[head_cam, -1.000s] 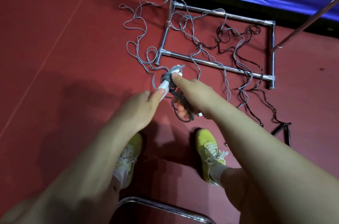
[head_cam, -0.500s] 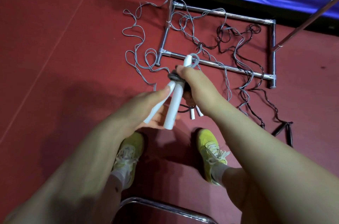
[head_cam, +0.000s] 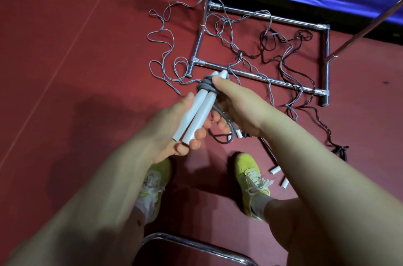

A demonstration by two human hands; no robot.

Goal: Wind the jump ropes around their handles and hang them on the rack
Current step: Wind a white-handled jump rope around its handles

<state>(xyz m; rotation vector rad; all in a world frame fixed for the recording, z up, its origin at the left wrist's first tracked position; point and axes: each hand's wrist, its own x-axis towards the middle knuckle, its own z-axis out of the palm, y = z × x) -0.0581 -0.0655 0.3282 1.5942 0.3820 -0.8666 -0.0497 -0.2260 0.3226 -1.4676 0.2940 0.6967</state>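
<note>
Jump rope handles (head_cam: 199, 110), two white ones side by side, sit in the middle of the view between both hands, above the red floor (head_cam: 65, 69); the left hand (head_cam: 172, 132) cradles their near ends, fingers curled under and around them, probably to keep the pair together as a core for winding; the right hand (head_cam: 237, 106) has its thumb on the grey coil (head_cam: 206, 88) at the far end, fingers curled on a loop of cord (head_cam: 222, 126) beneath, likely to stop the turns from slipping loose. Both hands are thus clamped, neither one spread apart.

The coil is a tight, dark grey bundle of a few turns near the handle tips; most of the white shafts are bare, so the winding looks to be at an early stage. Grey rope (head_cam: 165, 56) trails away to the far left in loose loops on the floor; more grey and black rope (head_cam: 301, 58) lies tangled over the rack (head_cam: 261, 76), whose chrome base frame rests on the floor at the far side; two small white handle ends (head_cam: 275, 170) lie near the right shoe (head_cam: 250, 176).
</note>
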